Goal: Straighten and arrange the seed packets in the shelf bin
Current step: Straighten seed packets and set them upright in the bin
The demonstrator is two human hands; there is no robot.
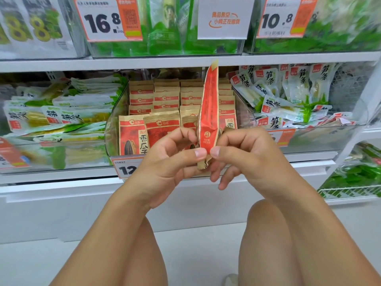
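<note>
Clear shelf bin holds rows of upright tan-and-red seed packets. One seed packet, edge-on and upright, held in front of the bin: left hand and right hand both pinch its lower end. Neighbouring bins hold green-white snack packs.

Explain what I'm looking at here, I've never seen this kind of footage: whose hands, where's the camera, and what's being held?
No machine here: a person wears one camera on the head, looking forward and down. The left hand and right hand both pinch the bottom of one red seed packet, held upright and edge-on. Behind it a clear shelf bin holds rows of matching packets standing upright. The neighbouring bins hold green and white snack bags. The person's knees show below.
</note>
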